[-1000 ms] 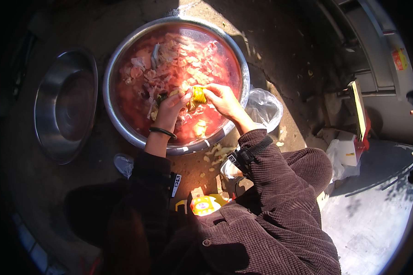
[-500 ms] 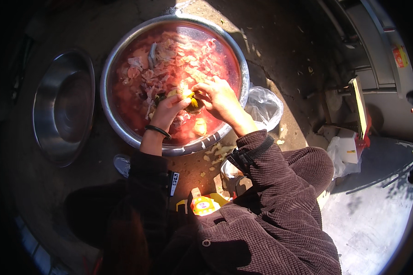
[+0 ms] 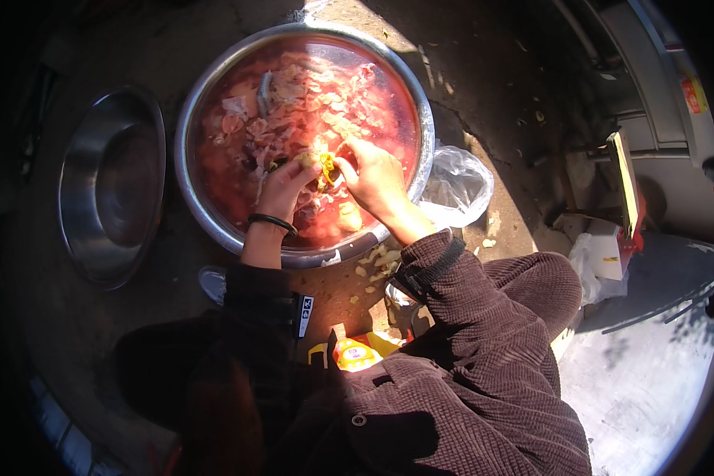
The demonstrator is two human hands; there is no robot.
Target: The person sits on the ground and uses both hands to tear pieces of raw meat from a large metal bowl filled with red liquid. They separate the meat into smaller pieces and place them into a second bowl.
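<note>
Over a wide metal basin (image 3: 425,143) of reddish water, both my hands are closed at a small piece of offal with bright yellow on it (image 3: 326,164), perhaps a gizzard. My left hand (image 3: 282,190) grips it from the left, thumb and fingers pressed together. From the right, my right hand (image 3: 378,179) pinches at its edge with thumb and bent fingers. The fingers partly hide the piece. Pale pink, ragged pieces of meat or offal (image 3: 297,111) lie heaped in the water beyond my hands.
An oval metal tub (image 3: 75,206) stands left of the basin. A clear plastic bag (image 3: 462,186) sits against its right side, with yellowish scraps (image 3: 379,260) on the ground nearer me. A yellow-and-red package (image 3: 355,354) lies between my legs. At right stands a white box (image 3: 607,252).
My right hand has shifted slightly, its fingers now more bent beside the piece. More bright yellow shows between my hands. The left hand stays nearly in place.
</note>
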